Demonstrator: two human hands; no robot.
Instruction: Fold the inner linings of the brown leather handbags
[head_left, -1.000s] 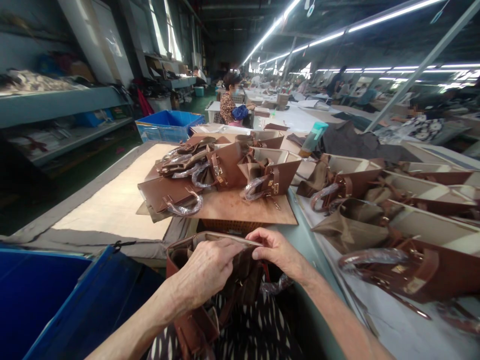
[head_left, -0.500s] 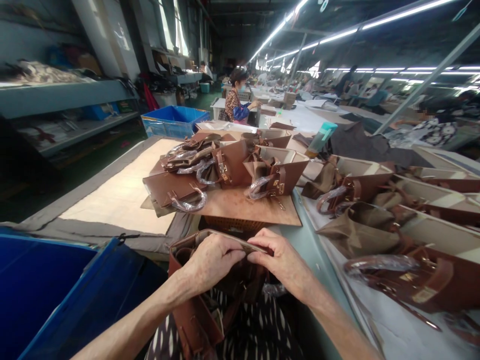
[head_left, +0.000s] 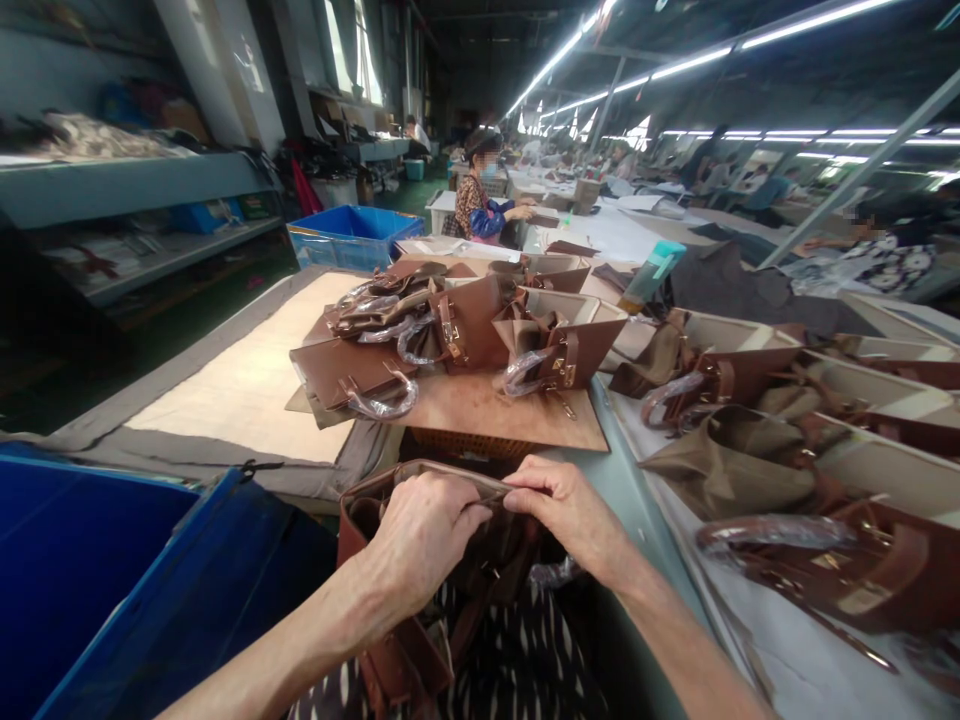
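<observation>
- Pinching the rim (head_left: 439,465) of the bag (head_left: 351,530) between thumb and fingers of both hands, with the left hand (head_left: 429,522) curled over the middle and the right hand (head_left: 562,505) just beside.
- Holding the bag apparently mouth up over a patterned lap (head_left: 517,645), just short of the near edge of the board (head_left: 517,412) and beside the table (head_left: 646,500).
- Seems to be working along the rim, perhaps pressing or aligning layers; cannot tell which, with fingers over the spot.
- Probably calls next for a firm pinch on one side and a small shift along the rim on the other.
- Smooth brown panels outside, stiff and leather-like; softer, darker folds below the rim.
- Curved handle (head_left: 555,573) in clear, crinkled film.
- Similar bags (head_left: 478,325) on the board, toward its far edge, with gold-toned fittings.
- Further bags (head_left: 896,560) along the table, with pale insides and slack olive-brown sides.
</observation>
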